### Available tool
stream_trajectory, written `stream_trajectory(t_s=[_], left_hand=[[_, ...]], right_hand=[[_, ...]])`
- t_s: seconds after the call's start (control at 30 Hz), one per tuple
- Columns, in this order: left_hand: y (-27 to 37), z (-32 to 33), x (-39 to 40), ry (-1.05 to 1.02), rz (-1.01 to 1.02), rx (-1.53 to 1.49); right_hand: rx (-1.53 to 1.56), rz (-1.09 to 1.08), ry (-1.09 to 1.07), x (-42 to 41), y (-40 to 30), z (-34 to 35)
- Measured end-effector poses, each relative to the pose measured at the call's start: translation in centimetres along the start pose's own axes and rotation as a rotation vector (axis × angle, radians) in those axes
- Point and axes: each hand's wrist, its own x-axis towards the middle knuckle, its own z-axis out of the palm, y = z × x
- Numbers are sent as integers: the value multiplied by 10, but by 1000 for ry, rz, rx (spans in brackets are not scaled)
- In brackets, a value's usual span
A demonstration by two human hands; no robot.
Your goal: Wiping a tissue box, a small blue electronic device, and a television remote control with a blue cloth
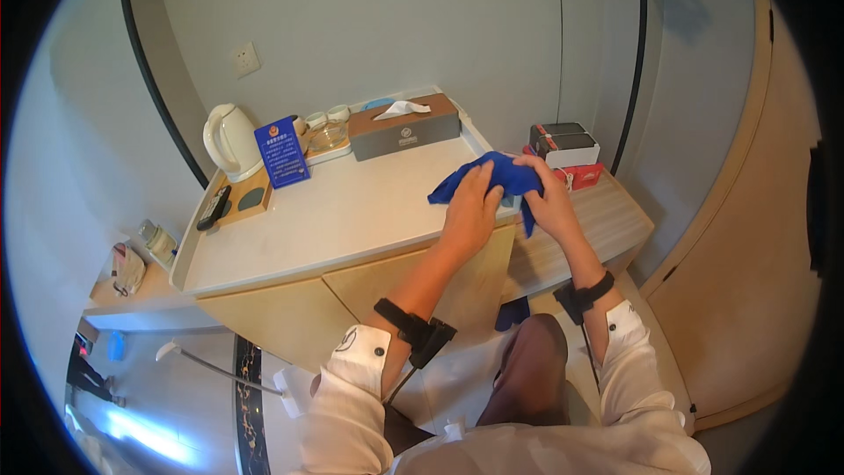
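A blue cloth (504,175) is bunched between my two hands at the right front corner of a white-topped cabinet (369,201). My left hand (471,208) lies on the cloth's left part with its fingers stretched over it; whether it grips is unclear. The cloth's right side is grasped by my right hand (548,198), and one end hangs down below. Something light blue, partly hidden, shows under the cloth near the corner. Behind my hands stands a tissue box (405,130) with a brown top and a tissue sticking out.
A cream electric kettle (232,142), a blue sign card (283,153) and a remote control (214,208) stand or lie at the left. Cups (328,117) and a glass pot are behind. At right, a lower wooden bench (593,224) bears stacked boxes (565,144).
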Motion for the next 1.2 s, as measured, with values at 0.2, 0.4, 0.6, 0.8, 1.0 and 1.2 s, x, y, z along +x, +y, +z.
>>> stream_trajectory(t_s=[0.2, 0.4, 0.6, 0.8, 1.0, 1.2], left_hand=[[-3, 6, 17, -180, -75, -12], [-12, 7, 41, -313, -226, -13], [-19, 5, 71, -516, -449, 86], [-58, 12, 87, -501, -406, 117], [-82, 14, 96, -529, -443, -9], [-96, 17, 108, -579, -402, 34]], right_hand=[[177, -72, -55, -3, 28, 1], [101, 84, -156, 26, 35, -1], [-127, -24, -162, 58, 38, 11], [-150, 10, -287, 89, 41, 15], [-200, -20, -255, 107, 50, 25], [-80, -8, -254, 129, 70, 29]])
